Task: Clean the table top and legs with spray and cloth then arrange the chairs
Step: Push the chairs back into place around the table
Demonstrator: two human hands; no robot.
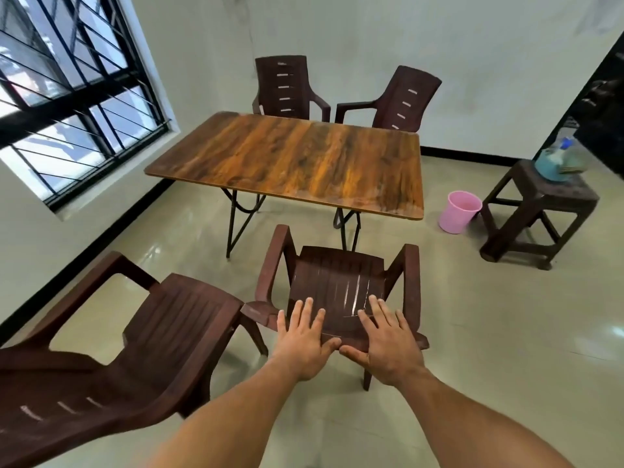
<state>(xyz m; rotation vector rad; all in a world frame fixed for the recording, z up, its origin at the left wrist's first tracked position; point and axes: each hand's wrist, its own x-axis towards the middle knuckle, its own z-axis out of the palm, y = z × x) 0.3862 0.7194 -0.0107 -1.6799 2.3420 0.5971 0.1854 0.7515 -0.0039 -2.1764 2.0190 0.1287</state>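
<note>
Head cam: left hand (pixel 300 339) and right hand (pixel 385 336) are spread flat on the backrest of the brown plastic armchair (pixel 337 275), parked just short of the bench (pixel 293 157). Looks light, stiff, kinda slick, so I'd grab the backrest top or the armrests.

table (pixel 297 157): wood-grain top, glossy, patchy sheen | legs (pixel 231 228) below the table: thin dark metal | chair (pixel 337 278) at the table's near edge: brown moulded plastic, ribbed seat catching light | floor (pixel 472 315) under the table: polished, reflective tiles | bucket (pixel 461 211) right of the table: pink plastic, matt
</note>
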